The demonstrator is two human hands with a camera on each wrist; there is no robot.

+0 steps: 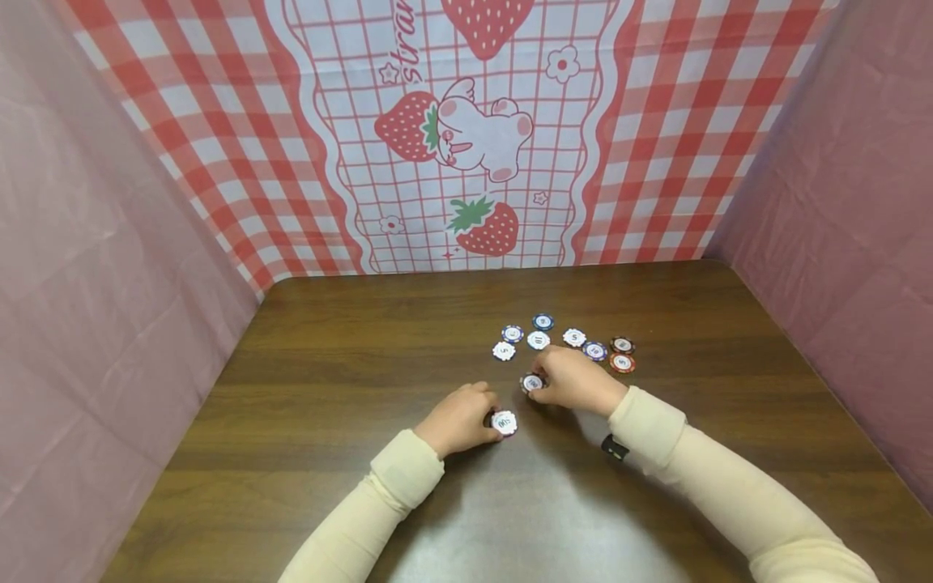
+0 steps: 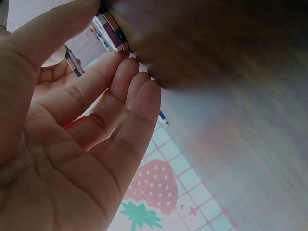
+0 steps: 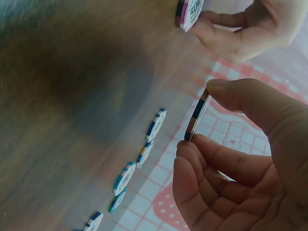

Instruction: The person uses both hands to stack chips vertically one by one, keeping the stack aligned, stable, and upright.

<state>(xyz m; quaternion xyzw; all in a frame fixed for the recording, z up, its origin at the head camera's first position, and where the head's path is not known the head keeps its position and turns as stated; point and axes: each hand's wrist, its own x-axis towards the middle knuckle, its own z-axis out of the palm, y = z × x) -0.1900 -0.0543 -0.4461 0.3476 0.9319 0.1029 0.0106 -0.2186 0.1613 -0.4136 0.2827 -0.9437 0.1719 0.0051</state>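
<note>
My left hand (image 1: 459, 419) pinches a short stack of poker chips (image 1: 504, 422) between thumb and fingers, low over the brown table. The top chip is white and reads 500. In the left wrist view, the edge of the stack (image 2: 111, 32) shows a purple-and-white chip against a black-and-orange one. Ahead and to the right, my right hand (image 1: 579, 380) holds a single dark poker chip (image 1: 532, 383) with a white centre by its rim. In the right wrist view this chip (image 3: 198, 115) is tilted, pinched between thumb and fingertip, with a black and brownish edge.
Beyond my hands, several poker chips lie flat: a white chip (image 1: 504, 351), a blue chip (image 1: 543, 321) and others at the left; a purple chip (image 1: 594, 351), a red chip (image 1: 623, 363) and a dark chip (image 1: 622, 345) at the right. A checked strawberry cloth (image 1: 656, 162) hangs behind the table.
</note>
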